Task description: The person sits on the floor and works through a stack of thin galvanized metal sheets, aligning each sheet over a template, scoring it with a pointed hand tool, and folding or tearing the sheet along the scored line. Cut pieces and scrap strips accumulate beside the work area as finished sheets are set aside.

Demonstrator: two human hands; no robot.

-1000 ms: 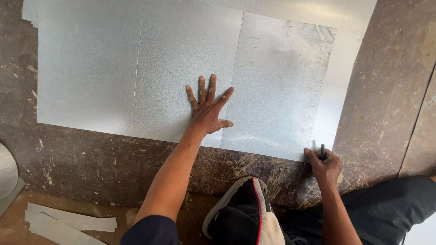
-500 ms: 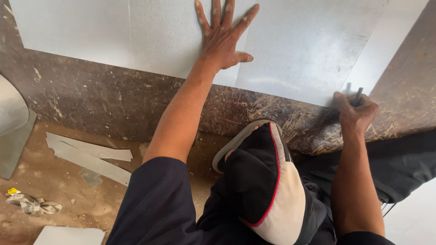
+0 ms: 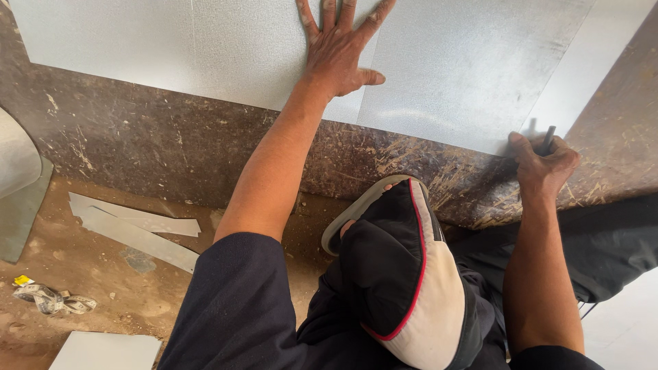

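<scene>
Galvanised sheet held flat for marking at its near edge.
Left hand (image 3: pixel 337 58) pressed on the metal sheet (image 3: pixel 205 48), fingers released and spread; right hand (image 3: pixel 543 166) fingers clenched around a dark scriber (image 3: pixel 547 139) at the sheet's corner, above the scarred worktop (image 3: pixel 171 147).

The person wears a dark navy short-sleeved top, its sleeve (image 3: pixel 236 301) ending above the elbow and leaving both forearms bare. The left hand (image 3: pixel 339 51) and right hand (image 3: pixel 545 164) wear no gloves, rings or watch, and dust or grime marks the fingers. Dark trousers (image 3: pixel 610 240) cover the legs. On one knee sits a black knee pad (image 3: pixel 404 274) with a cream panel edged by thin red piping. A grey-soled sandal (image 3: pixel 356 216) shows beneath it.
</scene>
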